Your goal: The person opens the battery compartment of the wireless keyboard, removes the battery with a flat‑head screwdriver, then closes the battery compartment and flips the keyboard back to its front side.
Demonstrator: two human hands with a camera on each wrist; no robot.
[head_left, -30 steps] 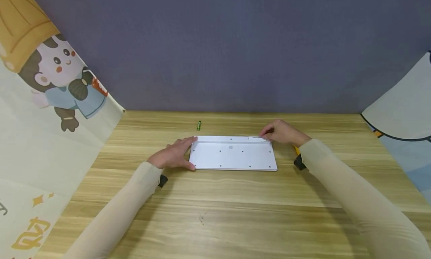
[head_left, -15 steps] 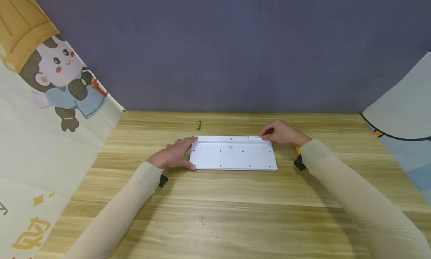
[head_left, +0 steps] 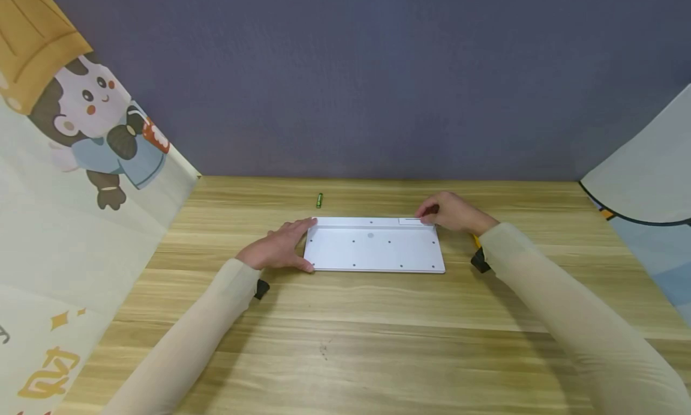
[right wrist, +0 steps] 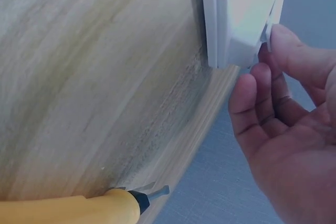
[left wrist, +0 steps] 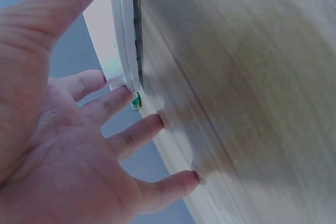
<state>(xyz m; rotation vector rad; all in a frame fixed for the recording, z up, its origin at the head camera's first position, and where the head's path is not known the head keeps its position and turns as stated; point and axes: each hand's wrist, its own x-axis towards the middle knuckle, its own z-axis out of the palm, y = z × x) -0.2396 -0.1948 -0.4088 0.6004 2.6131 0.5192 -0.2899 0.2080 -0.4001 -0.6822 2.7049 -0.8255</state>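
A white keyboard (head_left: 372,250) lies face down on the wooden table, its underside dotted with several screws. My left hand (head_left: 278,247) spans its left end, thumb at the near corner and fingers at the far one. In the left wrist view those fingers (left wrist: 131,137) are spread and nearly straight. At the far right corner, my right hand (head_left: 453,213) pinches a small white battery cover (head_left: 410,221) on the raised strip. The right wrist view shows the thumb on the cover (right wrist: 270,30), whose end stands slightly off the keyboard; what lies beneath is hidden.
A green battery (head_left: 320,201) lies on the table beyond the keyboard. Beside my right wrist is a yellow-handled screwdriver (right wrist: 94,210) with a metal tip, mostly hidden in the head view. A dark panel (head_left: 378,85) rises along the table's far edge.
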